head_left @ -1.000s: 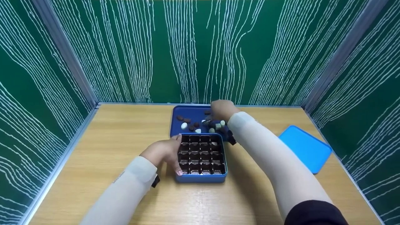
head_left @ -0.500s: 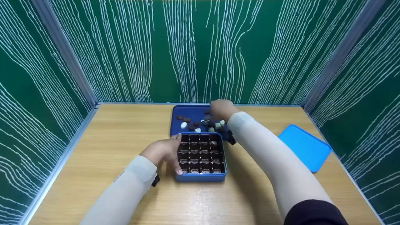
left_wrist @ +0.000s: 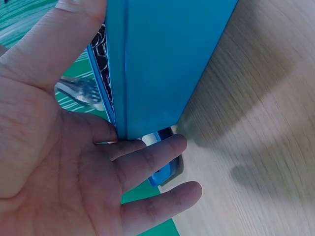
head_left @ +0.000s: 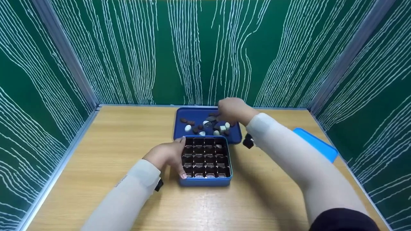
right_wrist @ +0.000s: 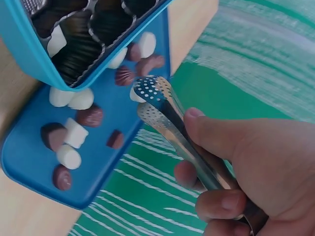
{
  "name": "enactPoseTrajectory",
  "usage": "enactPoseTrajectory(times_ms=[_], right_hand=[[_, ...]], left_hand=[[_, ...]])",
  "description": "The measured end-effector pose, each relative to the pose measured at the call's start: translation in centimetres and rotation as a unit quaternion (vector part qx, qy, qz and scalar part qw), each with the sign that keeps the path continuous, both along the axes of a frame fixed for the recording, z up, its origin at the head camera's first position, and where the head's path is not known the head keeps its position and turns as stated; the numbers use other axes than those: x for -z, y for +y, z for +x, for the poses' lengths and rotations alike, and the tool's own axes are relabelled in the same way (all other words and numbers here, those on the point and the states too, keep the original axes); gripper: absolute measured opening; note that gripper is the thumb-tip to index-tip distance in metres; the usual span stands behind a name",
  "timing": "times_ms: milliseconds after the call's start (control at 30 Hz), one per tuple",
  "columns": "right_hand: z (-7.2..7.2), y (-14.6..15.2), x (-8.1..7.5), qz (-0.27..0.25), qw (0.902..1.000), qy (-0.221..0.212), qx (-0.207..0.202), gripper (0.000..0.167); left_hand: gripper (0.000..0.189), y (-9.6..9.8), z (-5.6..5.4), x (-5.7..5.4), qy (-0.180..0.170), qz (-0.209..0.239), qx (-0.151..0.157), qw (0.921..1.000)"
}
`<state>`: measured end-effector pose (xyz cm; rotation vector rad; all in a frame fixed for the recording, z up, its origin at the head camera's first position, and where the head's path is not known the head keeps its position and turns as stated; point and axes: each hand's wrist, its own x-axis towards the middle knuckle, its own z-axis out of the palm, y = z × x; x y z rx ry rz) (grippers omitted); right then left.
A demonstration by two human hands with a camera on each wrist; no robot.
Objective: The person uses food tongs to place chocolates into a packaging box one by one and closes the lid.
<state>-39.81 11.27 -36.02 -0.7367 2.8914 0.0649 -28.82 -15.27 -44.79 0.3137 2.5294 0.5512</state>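
Observation:
A square blue box (head_left: 205,182) stands in the middle of the table in the head view, lined with a dark brown divided insert. One pale piece (right_wrist: 56,40) sits in a compartment at its far right. My left hand (head_left: 167,155) grips the box's left side, thumb at the near corner and fingers toward the far one. My right hand (head_left: 234,110) holds metal tongs (right_wrist: 170,125) with perforated ends above a dark blue tray (head_left: 234,136). The tong ends meet a white chocolate (right_wrist: 136,96), partly covered; whether they clasp it I cannot tell.
Several brown and white chocolates (right_wrist: 90,115) lie scattered on the tray, just behind the box. A light blue lid (head_left: 316,144) lies at the table's right, partly behind the right forearm. Green walls with white lines enclose the table (head_left: 128,128).
My right hand and forearm have shifted a little to the right, uncovering more of the tray and hiding more of the lid. The left hand stays on the box.

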Motion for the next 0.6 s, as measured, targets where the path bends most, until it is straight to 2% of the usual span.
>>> enactPoseTrajectory(times_ms=[133,267,433,600], right_hand=[[1.9,0.4,-1.4,0.026,0.9991,0.005,-0.034,0.029],[3.5,0.5,-1.9,0.043,0.9967,0.005,-0.069,0.034],[4.7,-0.3,-1.4,0.076,0.9928,0.011,-0.092,0.037],[5.3,-1.3,-0.5,0.109,0.9894,0.027,-0.091,0.052]], left_hand=[[0.173,0.0,-0.1,0.0,0.002,-0.003,0.004,1.0],[0.171,-0.1,-0.1,0.0,0.007,-0.013,0.011,0.9998],[0.171,-0.1,-0.1,0.0,0.004,-0.02,0.01,0.9997],[0.17,0.1,0.1,-0.1,0.001,-0.012,0.006,0.9999]])
